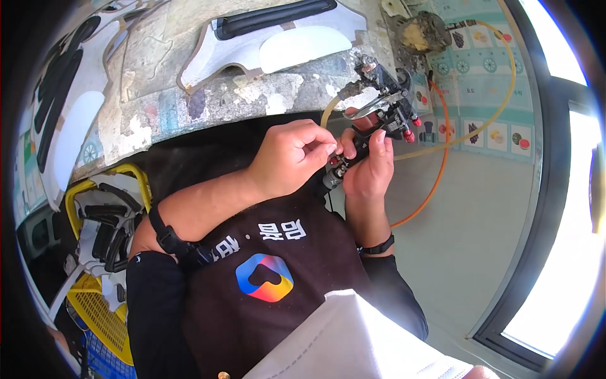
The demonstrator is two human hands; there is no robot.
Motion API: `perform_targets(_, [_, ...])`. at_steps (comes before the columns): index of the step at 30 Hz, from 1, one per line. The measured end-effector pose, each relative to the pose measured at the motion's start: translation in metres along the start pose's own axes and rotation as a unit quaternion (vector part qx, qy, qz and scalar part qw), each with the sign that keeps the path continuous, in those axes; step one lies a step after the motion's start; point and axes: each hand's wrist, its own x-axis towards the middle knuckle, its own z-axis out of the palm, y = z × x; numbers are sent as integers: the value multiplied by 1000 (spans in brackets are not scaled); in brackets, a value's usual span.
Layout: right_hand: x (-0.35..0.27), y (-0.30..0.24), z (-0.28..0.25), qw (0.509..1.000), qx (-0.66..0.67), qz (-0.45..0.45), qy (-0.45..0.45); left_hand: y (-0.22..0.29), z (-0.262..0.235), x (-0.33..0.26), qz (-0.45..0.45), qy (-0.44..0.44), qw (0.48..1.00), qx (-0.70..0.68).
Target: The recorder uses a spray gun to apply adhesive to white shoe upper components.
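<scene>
My right hand (371, 172) is closed around the black handle of a glue spray gun (398, 114), which has a metal trigger and red knobs. The gun is tilted, its head toward the table edge. My left hand (289, 155) is closed in a pinch at the lower end of the handle, by a small red knob (334, 162). What lies between those fingertips is mostly hidden. A yellowish hose (499, 104) and an orange hose (445, 161) loop away on the right.
On the glue-stained table (145, 82) lies a pale cut-out panel (344, 22) with a black padded strip and a white pad. Similar pieces (88, 114) lie at left. A yellow basket (142, 180) holds more parts. A crusted pot (426, 31) stands at the far right corner.
</scene>
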Motion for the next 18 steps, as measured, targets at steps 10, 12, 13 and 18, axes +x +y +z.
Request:
perform_targets(10, [2,-3,-2,999,31,6,-6,6,6,-4,-122,38,973,-191])
perform_targets(12, [2,-7,-3,1000,25,6,-12,-2,0,-6,-86,21,986,-142])
perform_targets(13, [2,-8,-4,1000,26,9,-11,-6,-4,-6,-50,5,994,-92])
perform_targets(18, [3,-9,-7,999,47,5,10,-2,-7,-7,-18,-25,1000,2])
